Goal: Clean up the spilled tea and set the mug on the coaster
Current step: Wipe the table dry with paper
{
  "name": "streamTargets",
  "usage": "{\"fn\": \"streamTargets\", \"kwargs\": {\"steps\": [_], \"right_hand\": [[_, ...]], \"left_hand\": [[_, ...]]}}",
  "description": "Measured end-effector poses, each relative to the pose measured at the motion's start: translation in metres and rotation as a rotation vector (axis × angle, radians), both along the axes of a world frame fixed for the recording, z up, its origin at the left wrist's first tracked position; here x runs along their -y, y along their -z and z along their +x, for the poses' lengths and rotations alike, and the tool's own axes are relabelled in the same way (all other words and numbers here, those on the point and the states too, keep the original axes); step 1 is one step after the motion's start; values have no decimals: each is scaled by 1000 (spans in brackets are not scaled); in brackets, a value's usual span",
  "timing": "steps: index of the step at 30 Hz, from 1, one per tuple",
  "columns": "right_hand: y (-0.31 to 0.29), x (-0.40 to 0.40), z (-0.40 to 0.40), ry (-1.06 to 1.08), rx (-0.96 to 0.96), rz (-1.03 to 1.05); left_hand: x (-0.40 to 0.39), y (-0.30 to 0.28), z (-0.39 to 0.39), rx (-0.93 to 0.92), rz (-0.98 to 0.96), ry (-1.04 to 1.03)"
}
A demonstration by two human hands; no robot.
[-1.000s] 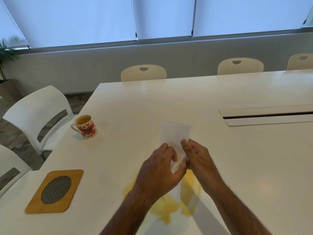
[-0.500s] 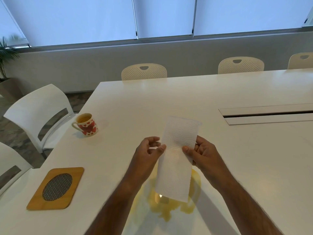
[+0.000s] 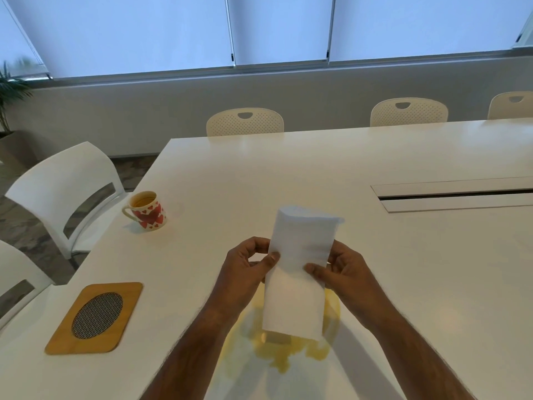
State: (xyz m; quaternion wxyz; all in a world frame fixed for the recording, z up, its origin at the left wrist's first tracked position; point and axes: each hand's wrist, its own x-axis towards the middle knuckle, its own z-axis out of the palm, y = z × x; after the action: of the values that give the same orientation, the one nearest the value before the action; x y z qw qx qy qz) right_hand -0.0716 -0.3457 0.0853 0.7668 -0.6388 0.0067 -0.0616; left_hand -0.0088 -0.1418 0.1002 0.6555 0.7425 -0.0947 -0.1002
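Observation:
A white paper towel (image 3: 298, 272) hangs folded lengthwise above the table, pinched at its left edge by my left hand (image 3: 248, 269) and at its right edge by my right hand (image 3: 340, 272). Below it a yellow tea puddle (image 3: 288, 353) spreads on the white table (image 3: 288, 174), partly hidden by the towel and my arms. A white mug with red hearts (image 3: 147, 210) stands upright with tea in it near the table's left edge. A wooden coaster with a woven oval centre (image 3: 96, 317) lies at the near left, bare.
White chairs (image 3: 63, 186) stand along the table's left side, and cream perforated chairs (image 3: 245, 122) along the far side. A cable hatch (image 3: 455, 194) is set into the table at the right. A potted plant (image 3: 8, 93) stands at the far left.
The towel was bunched between my hands a second ago; it now hangs unfolded as a long strip, its top bent over, with my hands apart at its two edges.

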Motion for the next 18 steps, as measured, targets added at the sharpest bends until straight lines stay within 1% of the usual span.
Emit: {"fn": "streamTargets", "kwargs": {"steps": [3, 7, 9, 14, 18], "right_hand": [[-2, 2, 1, 28, 26, -24], [-3, 7, 0, 63, 89, -216], [-3, 9, -1, 64, 77, -233], [-4, 9, -1, 104, 79, -244], [-3, 10, -1, 156, 105, -341]], "left_hand": [[-2, 2, -1, 2, -11, 28], [-3, 2, -3, -22, -18, 37], [-3, 2, -6, -42, -38, 27], [-1, 1, -12, -179, -201, 32], [3, 8, -17, -240, -76, 119]]}}
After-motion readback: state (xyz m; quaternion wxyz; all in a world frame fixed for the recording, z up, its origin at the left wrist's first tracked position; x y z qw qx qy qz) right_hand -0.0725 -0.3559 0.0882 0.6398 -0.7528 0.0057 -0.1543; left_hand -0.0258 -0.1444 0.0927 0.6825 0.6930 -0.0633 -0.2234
